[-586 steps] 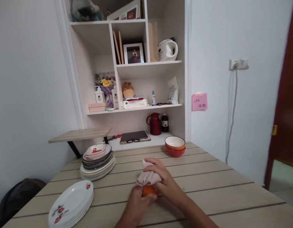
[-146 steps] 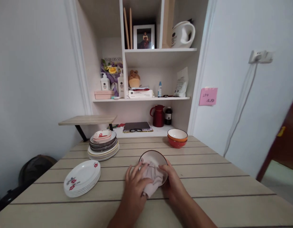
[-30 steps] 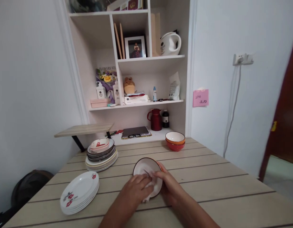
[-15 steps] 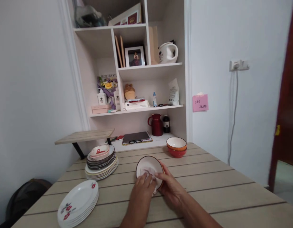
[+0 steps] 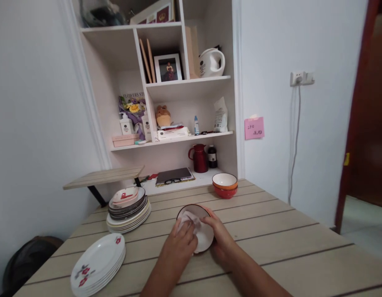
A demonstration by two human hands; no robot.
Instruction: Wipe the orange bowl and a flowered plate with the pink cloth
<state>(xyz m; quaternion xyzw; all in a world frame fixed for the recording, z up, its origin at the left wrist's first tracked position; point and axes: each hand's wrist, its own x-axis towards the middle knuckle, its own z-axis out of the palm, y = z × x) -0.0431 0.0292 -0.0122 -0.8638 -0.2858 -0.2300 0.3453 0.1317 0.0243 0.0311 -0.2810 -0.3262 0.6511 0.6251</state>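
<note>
A bowl with a white inside and a dark rim is tilted toward me over the table. My right hand is closed on its right side, thumb over the rim and the other fingers mostly hidden behind it. Inside the bowl, my left hand presses a pale pinkish cloth against the upper left wall, its fingers bent over the fabric. Beyond the hands, an orange bowl sits stacked in a red bowl.
At the left front lies a stack of white oval plates with red flowers. Behind it rises a taller pile of plates topped by small pink-edged dishes. A raised wooden shelf and a red jug stand farther back.
My left hand has slid the cloth from the lower middle of the bowl to its upper left. The bowl has turned a little in my right hand, and the whole view has shifted slightly.
</note>
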